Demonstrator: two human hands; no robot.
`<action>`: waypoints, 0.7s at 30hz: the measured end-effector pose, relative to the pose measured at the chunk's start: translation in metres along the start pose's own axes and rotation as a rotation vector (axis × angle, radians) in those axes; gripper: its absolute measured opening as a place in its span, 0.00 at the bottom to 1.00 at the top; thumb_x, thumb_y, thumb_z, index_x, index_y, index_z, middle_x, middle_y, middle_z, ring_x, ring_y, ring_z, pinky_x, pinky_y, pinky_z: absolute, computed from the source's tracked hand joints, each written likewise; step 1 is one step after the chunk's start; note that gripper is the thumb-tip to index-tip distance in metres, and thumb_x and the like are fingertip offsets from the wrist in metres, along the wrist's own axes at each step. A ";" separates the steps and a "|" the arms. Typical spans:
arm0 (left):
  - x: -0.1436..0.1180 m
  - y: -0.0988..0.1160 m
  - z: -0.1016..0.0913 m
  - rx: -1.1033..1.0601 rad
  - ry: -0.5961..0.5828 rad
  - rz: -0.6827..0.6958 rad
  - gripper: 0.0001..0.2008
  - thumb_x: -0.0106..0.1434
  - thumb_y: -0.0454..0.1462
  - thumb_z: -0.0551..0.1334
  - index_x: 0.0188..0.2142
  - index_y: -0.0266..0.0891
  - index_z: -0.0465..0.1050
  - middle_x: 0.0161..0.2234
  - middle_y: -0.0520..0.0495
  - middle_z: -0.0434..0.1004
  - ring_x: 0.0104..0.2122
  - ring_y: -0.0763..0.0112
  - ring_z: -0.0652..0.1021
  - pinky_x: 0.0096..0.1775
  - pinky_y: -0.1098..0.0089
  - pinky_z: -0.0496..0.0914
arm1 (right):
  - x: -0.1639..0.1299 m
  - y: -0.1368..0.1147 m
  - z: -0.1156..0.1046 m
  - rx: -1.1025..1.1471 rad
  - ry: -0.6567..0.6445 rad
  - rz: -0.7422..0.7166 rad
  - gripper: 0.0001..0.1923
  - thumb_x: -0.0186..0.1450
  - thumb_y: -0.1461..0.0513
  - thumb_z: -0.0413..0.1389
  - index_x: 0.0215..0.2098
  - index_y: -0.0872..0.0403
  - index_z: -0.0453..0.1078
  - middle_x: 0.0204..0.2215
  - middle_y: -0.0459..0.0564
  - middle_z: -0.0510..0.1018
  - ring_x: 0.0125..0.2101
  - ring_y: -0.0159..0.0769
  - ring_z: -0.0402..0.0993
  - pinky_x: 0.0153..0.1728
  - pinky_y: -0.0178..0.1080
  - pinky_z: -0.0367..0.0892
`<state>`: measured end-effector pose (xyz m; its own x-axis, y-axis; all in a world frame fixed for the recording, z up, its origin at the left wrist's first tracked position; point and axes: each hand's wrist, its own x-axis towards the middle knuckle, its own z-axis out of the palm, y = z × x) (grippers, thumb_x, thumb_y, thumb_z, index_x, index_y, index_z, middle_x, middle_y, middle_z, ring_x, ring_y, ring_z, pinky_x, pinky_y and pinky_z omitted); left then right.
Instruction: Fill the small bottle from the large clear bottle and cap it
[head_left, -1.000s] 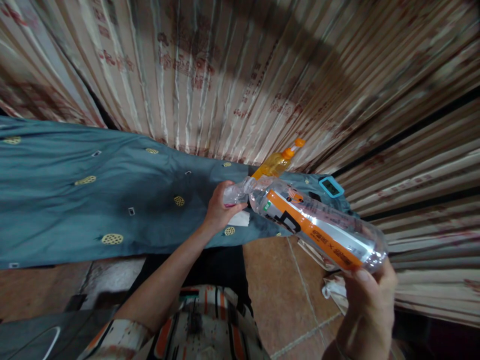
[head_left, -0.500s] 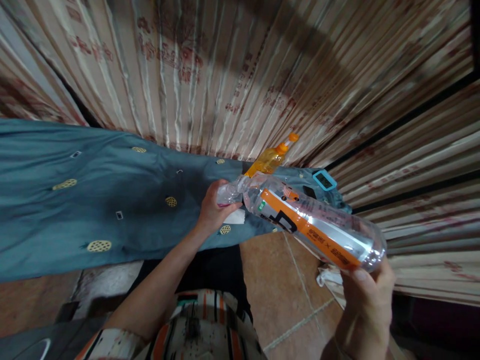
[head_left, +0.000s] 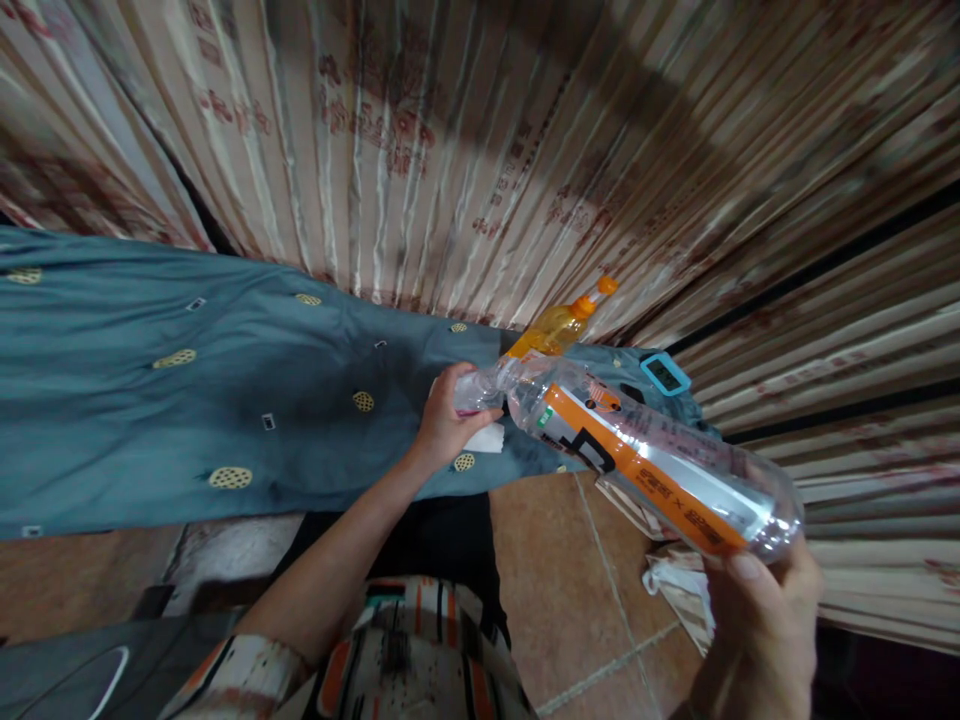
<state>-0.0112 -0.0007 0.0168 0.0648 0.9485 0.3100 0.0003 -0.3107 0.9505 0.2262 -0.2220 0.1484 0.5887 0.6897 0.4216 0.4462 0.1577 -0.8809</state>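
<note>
Bottle (head_left: 645, 465), clear plastic with an orange and black label, lies nearly on its side in the air above the tiled floor (head_left: 555, 590), its base low and close at the right and its neck pointing up and away to the left. Nearest the camera, the right hand (head_left: 757, 635) closes its grip on the base, thumb pressed against the clear bottom end. At the lower middle a striped sleeve in orange, black and white (head_left: 405, 650) shows, and the bare left forearm runs from it up to the left hand (head_left: 446, 425), whose grip is wrapped around the neck of the bottle, fingers closed over the cap end so the cap itself is hidden. A crumpled pale cloth or paper (head_left: 675, 585) lies on the floor just below the bottle's base. Beyond the hands spreads a blue-grey cloth with small yellow round patches (head_left: 187, 400), covering a low surface that runs across the view from the left. A small white slip (head_left: 486, 438) rests on it just beside the left hand. Farther back on the same cloth stand a yellow bottle with an orange nozzle (head_left: 559, 325), tilted, and a small teal-framed digital timer (head_left: 664, 373). Behind everything hangs a pleated beige curtain with reddish print (head_left: 465, 150).
</note>
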 end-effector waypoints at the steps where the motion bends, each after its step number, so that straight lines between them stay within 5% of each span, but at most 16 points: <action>1: 0.000 0.000 0.000 -0.008 -0.002 -0.003 0.33 0.52 0.39 0.82 0.56 0.45 0.74 0.53 0.44 0.83 0.53 0.53 0.82 0.57 0.54 0.77 | -0.001 0.000 0.002 0.039 0.026 0.032 0.35 0.56 0.48 0.75 0.59 0.52 0.81 0.56 0.59 0.85 0.59 0.62 0.80 0.68 0.64 0.65; 8: 0.000 0.004 -0.002 -0.015 -0.011 -0.008 0.32 0.52 0.38 0.81 0.55 0.45 0.75 0.52 0.45 0.83 0.53 0.53 0.83 0.58 0.54 0.77 | -0.007 0.009 0.015 0.144 0.110 0.123 0.30 0.51 0.51 0.75 0.50 0.51 0.81 0.49 0.55 0.87 0.48 0.56 0.84 0.62 0.65 0.73; 17: 0.000 0.004 -0.003 0.015 -0.010 -0.029 0.33 0.52 0.38 0.81 0.55 0.44 0.74 0.53 0.44 0.82 0.54 0.51 0.83 0.58 0.52 0.77 | -0.009 0.031 0.016 0.228 0.092 0.169 0.29 0.54 0.51 0.73 0.52 0.53 0.82 0.42 0.55 0.87 0.41 0.55 0.86 0.51 0.65 0.80; 21: 0.001 0.003 -0.005 0.012 -0.022 -0.014 0.34 0.51 0.38 0.80 0.56 0.44 0.72 0.55 0.43 0.81 0.55 0.50 0.83 0.60 0.51 0.77 | -0.014 0.045 0.018 0.299 0.045 0.205 0.25 0.58 0.53 0.72 0.52 0.51 0.83 0.38 0.50 0.87 0.31 0.44 0.83 0.39 0.50 0.82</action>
<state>-0.0164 -0.0002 0.0201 0.0871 0.9513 0.2956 0.0135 -0.2979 0.9545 0.2255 -0.2116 0.0992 0.6774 0.6977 0.2331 0.1032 0.2237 -0.9692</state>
